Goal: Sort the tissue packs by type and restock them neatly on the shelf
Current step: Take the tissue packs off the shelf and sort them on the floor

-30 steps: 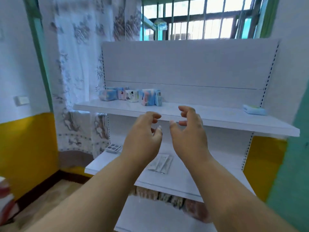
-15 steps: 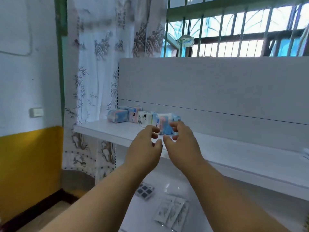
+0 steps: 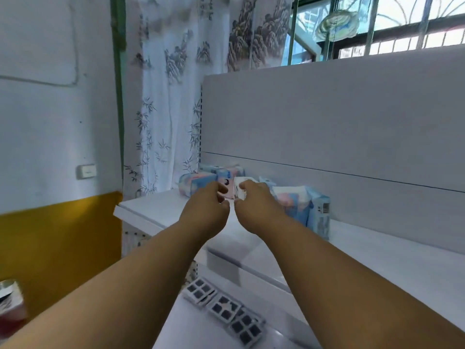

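A row of tissue packs stands at the left end of the white upper shelf [image 3: 161,212]. A small white and pink pack [image 3: 235,191] is in the middle of the row. My left hand [image 3: 206,210] curls its fingers and thumb at that pack's left side. My right hand [image 3: 259,201] pinches its right side, finger on top and thumb below. Left of it lies a blue and pink pack [image 3: 195,186], with more packs [image 3: 226,170] behind. To the right stands a taller blue pack [image 3: 309,210], partly hidden by my right wrist.
Flat packs with dark squares [image 3: 222,307] lie on the lower shelf [image 3: 201,331]. The grey back panel [image 3: 327,117] closes the shelf behind. A patterned curtain [image 3: 171,96] hangs at the left, and a red and white object [image 3: 10,308] sits at bottom left.
I have stepped closer and turned left. Both hands moved forward from open air to the small pack in the row and closed on it.
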A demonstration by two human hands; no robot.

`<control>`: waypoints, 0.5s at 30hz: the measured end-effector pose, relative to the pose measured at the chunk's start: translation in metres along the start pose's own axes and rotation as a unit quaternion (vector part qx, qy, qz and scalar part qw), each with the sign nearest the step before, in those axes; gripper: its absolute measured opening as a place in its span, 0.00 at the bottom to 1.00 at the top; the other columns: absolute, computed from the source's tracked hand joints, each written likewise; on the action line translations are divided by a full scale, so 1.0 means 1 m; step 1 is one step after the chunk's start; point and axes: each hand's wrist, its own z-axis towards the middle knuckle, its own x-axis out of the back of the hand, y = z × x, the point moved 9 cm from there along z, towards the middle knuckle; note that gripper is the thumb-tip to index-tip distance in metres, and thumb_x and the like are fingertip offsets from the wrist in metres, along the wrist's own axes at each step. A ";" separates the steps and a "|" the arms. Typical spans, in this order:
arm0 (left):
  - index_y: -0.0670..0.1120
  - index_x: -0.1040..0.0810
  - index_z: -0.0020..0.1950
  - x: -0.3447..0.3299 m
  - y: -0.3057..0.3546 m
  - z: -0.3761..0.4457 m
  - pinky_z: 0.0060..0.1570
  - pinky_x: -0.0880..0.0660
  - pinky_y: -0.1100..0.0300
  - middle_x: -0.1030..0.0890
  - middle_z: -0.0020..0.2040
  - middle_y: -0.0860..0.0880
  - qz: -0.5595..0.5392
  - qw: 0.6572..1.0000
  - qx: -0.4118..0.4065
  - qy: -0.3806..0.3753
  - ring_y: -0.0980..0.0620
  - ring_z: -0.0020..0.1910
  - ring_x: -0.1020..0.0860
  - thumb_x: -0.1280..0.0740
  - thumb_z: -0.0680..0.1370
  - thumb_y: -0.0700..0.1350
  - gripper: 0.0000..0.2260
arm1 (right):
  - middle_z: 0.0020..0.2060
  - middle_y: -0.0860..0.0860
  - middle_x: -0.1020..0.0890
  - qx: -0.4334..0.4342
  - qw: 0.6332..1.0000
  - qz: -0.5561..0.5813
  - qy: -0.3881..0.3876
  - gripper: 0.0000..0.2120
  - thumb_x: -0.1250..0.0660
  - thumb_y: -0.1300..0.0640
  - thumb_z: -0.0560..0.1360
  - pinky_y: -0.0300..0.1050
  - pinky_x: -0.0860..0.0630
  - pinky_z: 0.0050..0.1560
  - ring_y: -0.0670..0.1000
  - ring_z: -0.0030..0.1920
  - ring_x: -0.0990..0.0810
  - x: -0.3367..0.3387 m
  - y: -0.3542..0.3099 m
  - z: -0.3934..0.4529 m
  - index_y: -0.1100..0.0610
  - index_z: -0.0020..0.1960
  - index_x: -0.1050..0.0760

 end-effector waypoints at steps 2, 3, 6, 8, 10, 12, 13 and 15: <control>0.50 0.28 0.65 -0.009 -0.015 0.033 0.54 0.25 0.60 0.21 0.62 0.49 0.003 1.000 0.000 -0.016 0.52 0.52 0.23 0.37 0.81 0.43 0.12 | 0.67 0.54 0.31 -0.007 0.999 -0.034 0.000 0.24 0.38 0.59 0.79 0.43 0.30 0.46 0.50 0.50 0.30 -0.009 0.000 0.027 0.51 0.73 0.36; 0.49 0.28 0.65 -0.014 -0.022 0.050 0.56 0.24 0.59 0.21 0.62 0.48 0.005 1.000 -0.001 -0.025 0.52 0.54 0.23 0.37 0.81 0.42 0.13 | 0.67 0.54 0.31 -0.010 0.999 -0.050 -0.007 0.24 0.37 0.59 0.79 0.43 0.31 0.47 0.51 0.51 0.29 -0.016 0.000 0.042 0.51 0.74 0.37; 0.49 0.28 0.69 -0.032 -0.042 0.104 0.62 0.25 0.52 0.22 0.63 0.47 0.027 0.998 -0.018 -0.058 0.48 0.59 0.23 0.37 0.81 0.42 0.16 | 0.66 0.55 0.31 -0.021 0.994 -0.106 -0.008 0.25 0.35 0.57 0.78 0.45 0.27 0.54 0.55 0.57 0.25 -0.035 -0.001 0.085 0.52 0.73 0.36; 0.51 0.27 0.66 -0.039 -0.051 0.137 0.58 0.23 0.53 0.20 0.60 0.49 0.071 0.995 -0.042 -0.062 0.49 0.56 0.22 0.34 0.79 0.44 0.15 | 0.64 0.55 0.30 -0.026 0.990 -0.141 0.007 0.24 0.34 0.57 0.76 0.48 0.25 0.59 0.56 0.58 0.24 -0.046 -0.002 0.114 0.52 0.71 0.33; 0.52 0.25 0.65 -0.034 -0.057 0.167 0.52 0.24 0.55 0.20 0.57 0.50 0.160 0.984 -0.076 -0.023 0.49 0.53 0.22 0.32 0.77 0.49 0.16 | 0.61 0.55 0.28 -0.021 0.985 -0.171 0.015 0.22 0.32 0.56 0.75 0.49 0.24 0.59 0.56 0.57 0.24 -0.057 -0.008 0.139 0.53 0.68 0.29; 0.50 0.27 0.65 -0.021 -0.066 0.193 0.54 0.25 0.52 0.22 0.59 0.47 0.245 0.965 -0.086 0.027 0.46 0.57 0.25 0.32 0.75 0.53 0.20 | 0.59 0.55 0.27 -0.003 0.982 -0.189 0.016 0.18 0.32 0.56 0.75 0.49 0.24 0.57 0.57 0.56 0.24 -0.069 -0.016 0.162 0.54 0.65 0.28; 0.50 0.29 0.66 -0.019 -0.074 0.206 0.57 0.27 0.50 0.24 0.61 0.46 0.278 0.957 -0.080 0.033 0.45 0.59 0.27 0.33 0.74 0.55 0.22 | 0.59 0.56 0.27 0.003 0.982 -0.188 0.018 0.18 0.33 0.56 0.76 0.50 0.25 0.56 0.57 0.57 0.24 -0.074 -0.019 0.173 0.54 0.65 0.29; 0.50 0.32 0.69 -0.025 -0.095 0.228 0.60 0.31 0.48 0.26 0.63 0.45 0.314 0.947 -0.060 -0.004 0.44 0.63 0.29 0.35 0.73 0.63 0.29 | 0.61 0.57 0.28 0.001 0.982 -0.190 0.012 0.21 0.36 0.55 0.77 0.51 0.28 0.57 0.59 0.60 0.27 -0.084 -0.020 0.191 0.53 0.69 0.33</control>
